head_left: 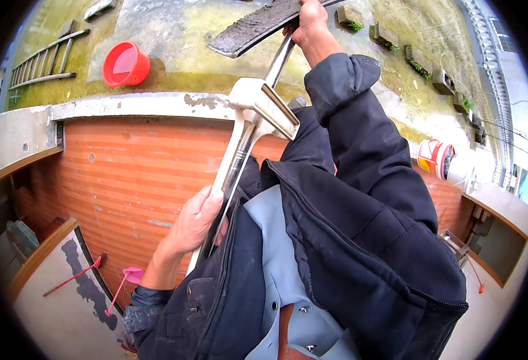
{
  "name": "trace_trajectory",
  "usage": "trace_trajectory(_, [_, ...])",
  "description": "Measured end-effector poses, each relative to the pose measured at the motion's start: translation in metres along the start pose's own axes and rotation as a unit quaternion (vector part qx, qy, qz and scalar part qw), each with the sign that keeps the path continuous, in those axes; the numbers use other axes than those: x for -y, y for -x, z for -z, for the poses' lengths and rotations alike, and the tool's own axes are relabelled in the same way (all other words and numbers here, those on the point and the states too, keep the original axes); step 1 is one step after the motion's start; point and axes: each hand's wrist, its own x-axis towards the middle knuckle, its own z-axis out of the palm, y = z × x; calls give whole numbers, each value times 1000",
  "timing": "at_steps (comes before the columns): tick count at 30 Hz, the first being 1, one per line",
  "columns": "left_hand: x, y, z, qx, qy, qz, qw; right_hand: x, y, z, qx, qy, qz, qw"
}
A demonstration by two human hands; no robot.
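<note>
A flat mop slants up the middle of the head view, with a dark grey, dirty-looking pad (255, 29) at its far end. Its silver pole (280, 59) runs through a white plastic wringer-like piece (252, 93). My left hand (193, 221) is wrapped round the lower part of the pole and the white strip beside it. At the far end my right hand (312, 27) is closed on the mop head, where pad and pole meet; some of its fingers are hidden behind it. The wringer piece sits between my two hands.
A low wall with a chipped white top (144, 106) crosses ahead; orange-brown striped flooring (120, 174) lies this side. Beyond stand a red bucket (126, 64), a ladder (48, 60) and several blocks. A white-and-red pail (435, 157) is at right; pink-headed tools (133, 275) lie lower left.
</note>
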Motion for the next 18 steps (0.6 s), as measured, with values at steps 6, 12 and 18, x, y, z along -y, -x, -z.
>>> trace_trajectory(6, [-16,-5,-11,-41,-89,-13,995,5,2,13,-14,22,6,1000])
trace_trajectory(12, [-37,-11,-18,12,-39,59,997,4,-22,48,-21,65,-41,997])
trace_trajectory(18, [-39,-14,-18,26,-28,53,998,4,-24,49,-41,72,-69,994])
